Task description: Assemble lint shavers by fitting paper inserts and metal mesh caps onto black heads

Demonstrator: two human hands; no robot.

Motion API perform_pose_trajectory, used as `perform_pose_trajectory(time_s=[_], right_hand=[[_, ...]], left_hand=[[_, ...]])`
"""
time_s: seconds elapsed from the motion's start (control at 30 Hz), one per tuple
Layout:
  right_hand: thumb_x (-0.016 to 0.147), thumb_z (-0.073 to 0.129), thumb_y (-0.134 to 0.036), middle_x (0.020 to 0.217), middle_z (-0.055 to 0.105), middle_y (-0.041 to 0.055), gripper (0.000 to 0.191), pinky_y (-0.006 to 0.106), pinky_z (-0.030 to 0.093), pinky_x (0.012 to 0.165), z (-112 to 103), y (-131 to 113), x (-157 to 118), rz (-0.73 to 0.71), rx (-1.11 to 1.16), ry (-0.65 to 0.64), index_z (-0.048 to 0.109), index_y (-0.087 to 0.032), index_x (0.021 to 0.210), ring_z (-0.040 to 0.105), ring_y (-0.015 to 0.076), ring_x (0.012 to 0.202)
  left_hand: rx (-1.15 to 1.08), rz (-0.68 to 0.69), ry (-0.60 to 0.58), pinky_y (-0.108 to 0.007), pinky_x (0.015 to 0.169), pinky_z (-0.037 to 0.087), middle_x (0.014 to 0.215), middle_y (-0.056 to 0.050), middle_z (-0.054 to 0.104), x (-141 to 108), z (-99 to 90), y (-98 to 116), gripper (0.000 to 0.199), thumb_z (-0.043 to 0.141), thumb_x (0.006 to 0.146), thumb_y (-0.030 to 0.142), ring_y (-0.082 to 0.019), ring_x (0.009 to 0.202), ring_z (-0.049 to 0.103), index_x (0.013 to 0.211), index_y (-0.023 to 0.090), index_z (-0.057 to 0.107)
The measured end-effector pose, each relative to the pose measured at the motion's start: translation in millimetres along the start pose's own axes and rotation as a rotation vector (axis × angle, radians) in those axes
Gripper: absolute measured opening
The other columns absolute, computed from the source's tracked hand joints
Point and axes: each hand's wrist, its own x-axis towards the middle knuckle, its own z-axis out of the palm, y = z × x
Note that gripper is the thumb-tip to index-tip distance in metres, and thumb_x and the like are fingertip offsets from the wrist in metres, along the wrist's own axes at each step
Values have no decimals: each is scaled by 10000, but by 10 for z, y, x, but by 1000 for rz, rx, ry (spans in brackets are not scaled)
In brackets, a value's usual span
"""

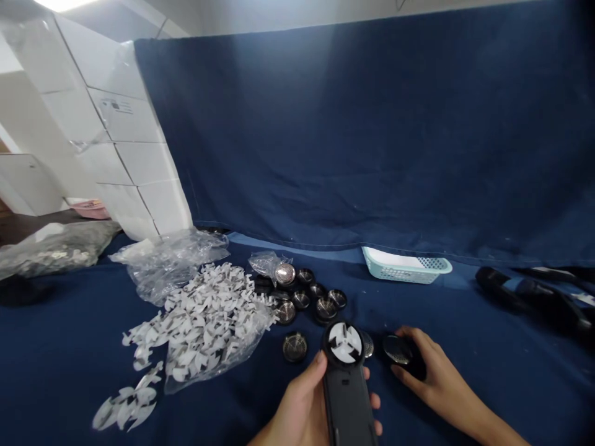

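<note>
My left hand [302, 402] is wrapped round the black body of a fabric shaver [349, 409]. A white bladed disc [344, 342] sits in its round head, facing up. To the right, my right hand [434, 378] grips a round black mesh cap [398, 350] between thumb and fingers, low over the blue cloth. Partly hidden behind the shaver head lies another metal mesh cap [367, 344]. A single black-rimmed cap [294, 347] rests left of the shaver, and several more caps [325, 308] are grouped beyond it.
Many small white blade pieces [209, 316] are heaped on clear plastic at the left, with a few loose ones [125, 406] nearer. A mint basket [409, 272] stands by the blue curtain [348, 136]. White boxes [139, 161] are stacked back left; dark objects [534, 300] lie far right.
</note>
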Motion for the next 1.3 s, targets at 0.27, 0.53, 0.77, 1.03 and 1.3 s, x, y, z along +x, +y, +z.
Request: perform_pose_trajectory(time_s=[0.27,0.53,0.77,1.03,1.3], right_hand=[[844,585,-322,1253,575,111,495,487,410,978,-17,9,-11,-31,-59,-50,420,-254,1305,535,296,1166],[873,554,-341,1265,584,93,442,478,431,999,-58,-49,-12,-51,-7,-31,471,-261,1299,542,278,1181],[858,598,-443,1166,621,88,409,442,487,959,-66,-48,0,-24,70,67,547,-234,1206,601,262,1087],[886,559,-459,986,573,59,399,377,541,785,-31,23,-3,-16,32,217,563,-209,1198,626,221,880],[864,609,-426,1090,553,61,449,369,547,821,-42,-19,4,-55,52,241,509,-240,1261,612,214,940]], left_hand=[[13,48,29,-348,720,471,985,-137,695,-24,57,-40,656,612,785,626,-278,778,696,1183,104,617],[68,167,139,-385,699,483,919,-164,703,14,53,-94,739,631,738,673,-288,717,685,1182,83,606],[78,138,121,-342,675,476,918,-168,705,2,61,-66,738,560,796,665,-262,676,693,1173,34,629],[62,123,26,-395,736,477,943,-181,702,62,-120,-119,737,480,851,655,-282,740,682,1198,18,611],[61,103,84,-386,720,472,914,-180,702,40,-77,-137,757,486,838,670,-281,715,679,1177,5,614]])
